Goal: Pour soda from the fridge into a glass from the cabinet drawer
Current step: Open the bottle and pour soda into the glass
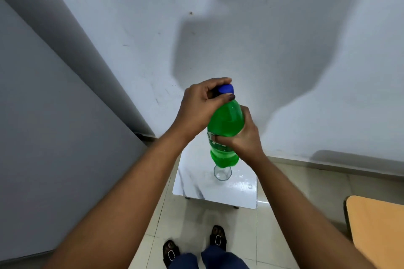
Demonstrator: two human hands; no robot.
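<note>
Above the small table: I hold the soda bottle [225, 124] in the air with both hands, and the cap is still on it.
Left hand [202, 102]: closed around the blue cap [226, 89]; thumb and fingers pinch it from the sides, and I judge this is the unscrewing step.
Cap: small, ribbed and stiff, I think; it needs a firm pinch, and gas may push out when it loosens.
Soda bottle: green plastic, almost full, so I judge it heavy for its size; the wall is thin and will give if I squeeze hard.
Surface of bottle: it comes from the fridge, so it may be wet and slippery; I cannot see drops.
Right hand [244, 135]: wrapped around the middle of the bottle at the label, fingers shut tight on it, which is the good place to hold.
Glass [222, 173]: clear and empty, upright on the white table [196, 185], directly below the bottle but apart from it.
Glass handling: fragile and light; a heavy stream could tip it, so I pour slowly.
</note>
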